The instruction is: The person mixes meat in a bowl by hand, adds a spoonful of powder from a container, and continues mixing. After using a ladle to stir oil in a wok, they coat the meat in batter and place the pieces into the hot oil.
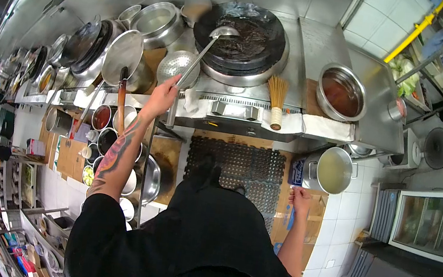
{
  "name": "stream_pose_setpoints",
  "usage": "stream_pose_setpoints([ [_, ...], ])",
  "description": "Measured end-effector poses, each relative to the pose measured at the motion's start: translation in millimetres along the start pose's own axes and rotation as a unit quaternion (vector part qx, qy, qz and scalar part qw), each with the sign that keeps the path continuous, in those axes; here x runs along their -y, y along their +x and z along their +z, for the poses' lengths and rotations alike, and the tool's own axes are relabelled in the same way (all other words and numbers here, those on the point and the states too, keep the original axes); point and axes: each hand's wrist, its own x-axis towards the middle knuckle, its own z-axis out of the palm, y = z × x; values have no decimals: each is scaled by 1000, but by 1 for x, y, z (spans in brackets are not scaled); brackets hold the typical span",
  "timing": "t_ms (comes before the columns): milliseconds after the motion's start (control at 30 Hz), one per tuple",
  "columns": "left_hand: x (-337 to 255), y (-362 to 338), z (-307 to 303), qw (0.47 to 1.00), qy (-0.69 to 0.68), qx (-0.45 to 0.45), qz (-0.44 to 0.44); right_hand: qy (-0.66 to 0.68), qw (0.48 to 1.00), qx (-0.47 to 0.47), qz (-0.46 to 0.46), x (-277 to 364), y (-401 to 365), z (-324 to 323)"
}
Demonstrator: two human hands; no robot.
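Note:
My left hand (165,95) is closed around the handle of a long steel ladle (204,55). The ladle's bowl hangs over the left part of a large black wok (248,33), which sits on a round burner. Inside, the wok is dark and shiny. A perforated strainer (173,67) lies just beyond my left hand, partly under the ladle handle. Down at my right side, my right hand (299,199) is curled closed with nothing visible in it. Below a pot of pale liquid (334,170), it stays apart from the pot.
A bamboo wok brush (276,101) rests on the stove's front edge. To the right stands a steel bowl of reddish-brown liquid (343,93). A mesh sieve (123,58) over a pot and several seasoning containers (101,117) are on the left. A rubber mat (237,169) covers the floor.

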Motion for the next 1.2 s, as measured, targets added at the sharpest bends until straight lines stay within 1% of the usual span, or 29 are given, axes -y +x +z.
stream_pose_setpoints([
  [33, 1, -3, -5, 1000, -1, -4, -5, -5, 1000, 5, -1, 3, 2, 7],
  [67, 1, -6, -9, 993, -103, 27, -59, -12, 1000, 17, -7, 7, 4, 15],
  [100, -6, -10, -12, 971, -204, 56, -111, -19, 999, 30, -14, 12, 6, 24],
  [133, -1, -11, -11, 951, -284, 54, -110, -24, 999, 36, -17, 19, 8, 32],
  [167, 1, -13, -17, 951, -286, 46, -112, -23, 998, 50, -31, 26, 10, 41],
  [233, 0, -16, -38, 918, -361, 71, -148, -21, 996, 69, -47, 49, 11, 66],
  [267, -1, -18, -50, 916, -366, 62, -152, -41, 996, 62, -52, 63, 10, 78],
  [300, 10, -15, -62, 916, -367, 60, -152, -61, 995, 54, -55, 75, 8, 90],
  [367, 40, -8, -91, 940, -323, 40, -102, -54, 994, 63, -70, 93, 6, 118],
  [400, 39, 0, -110, 950, -292, 1, -111, -46, 993, 71, -85, 102, 6, 132],
  [433, 53, 13, -128, 960, -247, -27, -127, -50, 993, 70, -85, 115, 1, 149],
  [467, 70, 29, -145, 967, -222, -40, -120, -61, 990, 86, -90, 129, -3, 168],
  [533, 88, 69, -173, 980, -151, -66, -111, -81, 984, 120, -101, 145, 1, 203],
  [567, 91, 93, -184, 985, -106, -78, -109, -82, 984, 120, -100, 151, 5, 220],
  [633, 107, 153, -201, 990, -9, -74, -117, -132, 968, 144, -156, 171, 8, 257],
  [667, 101, 174, -205, 985, 2, -85, -149, -102, 969, 164, -156, 181, 9, 273],
  [700, 96, 194, -211, 979, 13, -96, -181, -103, 969, 161, -157, 194, 7, 289],
  [733, 120, 228, -213, 979, 11, -94, -179, -117, 961, 172, -181, 211, 2, 303],
  [767, 160, 267, -209, 982, -30, -94, -161, -130, 953, 183, -205, 225, -1, 315],
  [800, 186, 291, -202, 983, -70, -94, -142, -117, 953, 197, -199, 235, -1, 324],
  [833, 188, 299, -192, 983, -72, -91, -140, -118, 954, 193, -197, 241, -3, 330],
  [900, 180, 319, -168, 948, -253, -135, -136, -105, 953, 200, -200, 251, -2, 337],
  [933, 167, 318, -159, 948, -264, -133, -120, -120, 947, 195, -225, 244, 7, 336],
  [1000, 139, 311, -134, 943, -281, -142, -111, -127, 947, 186, -228, 231, 21, 331],
  [1067, 128, 317, -119, 936, -300, -150, -107, -122, 952, 183, -214, 233, 24, 322],
  [1100, 129, 326, -112, 968, -200, -104, -112, -123, 952, 182, -214, 234, 26, 317],
  [1133, 131, 334, -104, 987, -96, -57, -115, -155, 947, 177, -221, 234, 28, 311],
  [1167, 133, 340, -94, 987, -96, -56, -113, -186, 941, 171, -227, 233, 30, 306],
  [1200, 128, 340, -87, 993, 55, -88, -58, -188, 938, 157, -244, 237, 28, 303],
])
